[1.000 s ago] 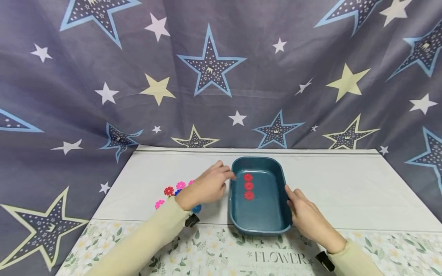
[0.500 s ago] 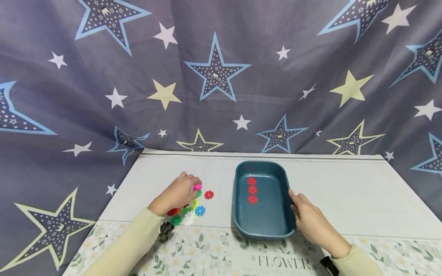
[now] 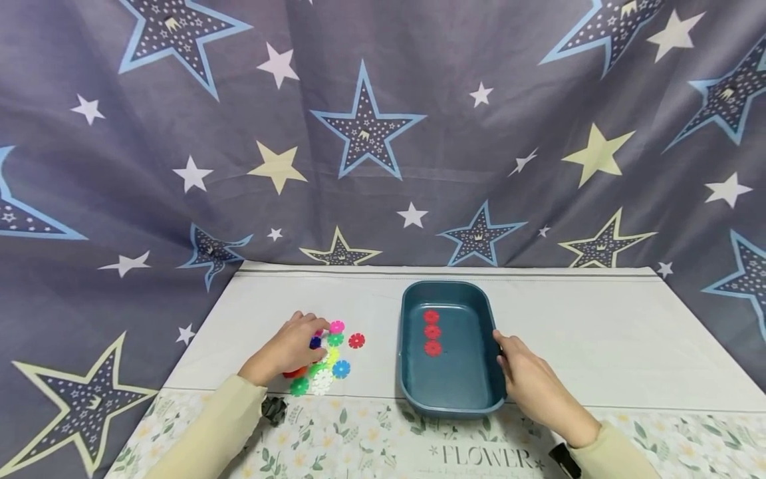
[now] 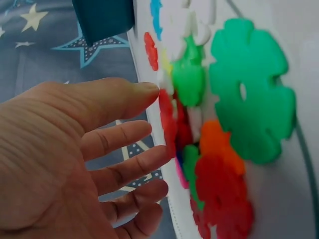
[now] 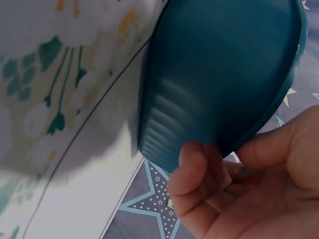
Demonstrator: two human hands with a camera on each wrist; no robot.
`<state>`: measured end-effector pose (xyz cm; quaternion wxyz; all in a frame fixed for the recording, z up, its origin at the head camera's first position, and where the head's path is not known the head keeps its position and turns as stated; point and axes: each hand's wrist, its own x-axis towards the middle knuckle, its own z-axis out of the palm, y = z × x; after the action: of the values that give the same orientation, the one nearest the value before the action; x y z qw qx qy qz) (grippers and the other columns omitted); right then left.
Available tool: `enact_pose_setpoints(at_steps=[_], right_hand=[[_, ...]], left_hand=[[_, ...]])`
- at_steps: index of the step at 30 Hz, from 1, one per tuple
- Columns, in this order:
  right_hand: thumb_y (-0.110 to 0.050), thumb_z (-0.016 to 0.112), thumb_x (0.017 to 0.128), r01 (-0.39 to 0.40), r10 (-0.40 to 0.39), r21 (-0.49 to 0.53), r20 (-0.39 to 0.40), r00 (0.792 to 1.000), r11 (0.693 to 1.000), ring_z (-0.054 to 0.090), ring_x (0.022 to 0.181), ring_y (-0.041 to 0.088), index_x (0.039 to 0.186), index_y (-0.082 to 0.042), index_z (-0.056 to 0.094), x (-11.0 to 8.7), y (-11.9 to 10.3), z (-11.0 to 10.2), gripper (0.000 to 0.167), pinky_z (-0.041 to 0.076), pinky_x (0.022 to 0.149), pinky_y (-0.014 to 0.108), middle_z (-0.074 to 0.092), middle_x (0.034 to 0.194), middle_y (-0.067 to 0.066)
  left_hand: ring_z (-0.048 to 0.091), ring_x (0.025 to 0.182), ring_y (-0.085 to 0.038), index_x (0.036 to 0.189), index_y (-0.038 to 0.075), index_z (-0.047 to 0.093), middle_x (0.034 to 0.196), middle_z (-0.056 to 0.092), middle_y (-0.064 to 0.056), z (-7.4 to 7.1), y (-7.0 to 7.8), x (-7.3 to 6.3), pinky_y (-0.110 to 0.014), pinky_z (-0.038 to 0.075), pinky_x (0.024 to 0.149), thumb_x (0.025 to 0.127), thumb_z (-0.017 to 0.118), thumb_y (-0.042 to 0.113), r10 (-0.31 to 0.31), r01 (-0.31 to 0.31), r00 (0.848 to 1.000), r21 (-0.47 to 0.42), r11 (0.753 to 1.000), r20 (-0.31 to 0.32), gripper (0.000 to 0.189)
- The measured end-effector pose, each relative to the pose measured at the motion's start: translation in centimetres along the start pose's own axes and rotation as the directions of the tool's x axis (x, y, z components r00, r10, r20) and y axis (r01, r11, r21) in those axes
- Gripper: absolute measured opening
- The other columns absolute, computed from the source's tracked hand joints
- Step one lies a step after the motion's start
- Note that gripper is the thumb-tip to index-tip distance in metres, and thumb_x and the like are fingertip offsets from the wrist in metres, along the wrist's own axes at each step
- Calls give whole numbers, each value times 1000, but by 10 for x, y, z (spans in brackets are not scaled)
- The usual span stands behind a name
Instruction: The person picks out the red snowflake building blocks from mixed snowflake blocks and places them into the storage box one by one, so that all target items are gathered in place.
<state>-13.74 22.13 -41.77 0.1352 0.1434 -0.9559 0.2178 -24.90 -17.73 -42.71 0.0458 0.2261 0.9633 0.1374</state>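
Observation:
Several snowflake-shaped building discs in pink, green, blue, white, yellow and red lie in a loose pile on the table's left half, among them a green disc and a pink disc. Over the pile's left side is my left hand, thumb and fingers apart, with no disc held between them. Its fingertips reach the discs; whether they touch is unclear. My right hand grips the right rim of a dark teal plastic tub, thumb at the rim and fingers curled against the outer wall. Three red discs sit in a column inside it.
A lone red disc lies between the pile and the tub. White cloth covers the back of the table, floral cloth the front. A grey star-patterned curtain hangs behind.
From beside the tub, my left hand went left to the pile and pinched a pink disc. That disc now lies on the table, the hand farther left. My right hand stays at the tub.

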Motion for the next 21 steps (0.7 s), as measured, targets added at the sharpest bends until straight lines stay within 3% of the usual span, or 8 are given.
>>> enact_pose_setpoints(at_steps=[7,12,17,21], right_hand=[[0,54,92,-17,17,5,21,1000,1000,60,86,24,131,11,48,1,-1,0,40,49,66,37,57,106,17],[1,55,91,6,-6,-8,1,1000,1000,60,86,24,129,11,49,0,1,0,40,49,66,38,58,105,17],[1,55,91,21,-21,-11,-7,1000,1000,60,87,24,129,12,49,0,2,2,40,49,67,38,59,107,17],[1,56,91,15,-15,-11,-12,1000,1000,60,87,24,129,12,49,0,2,1,40,49,68,39,59,106,16]], left_hand=[[47,97,-25,115,8,65,106,58,-6,6,11,10,-45,38,90,79,77,20,106,-105,993,6,994,-46,41],[45,87,-20,116,10,66,98,57,-2,10,26,23,-43,38,84,81,76,19,161,-161,987,-25,987,-3,37],[42,81,-18,100,12,69,90,55,0,12,34,32,-38,38,74,79,78,18,198,-198,980,15,980,6,23],[40,76,-17,86,14,61,81,49,3,14,37,38,-34,37,68,77,78,15,193,-193,981,57,980,6,20]])
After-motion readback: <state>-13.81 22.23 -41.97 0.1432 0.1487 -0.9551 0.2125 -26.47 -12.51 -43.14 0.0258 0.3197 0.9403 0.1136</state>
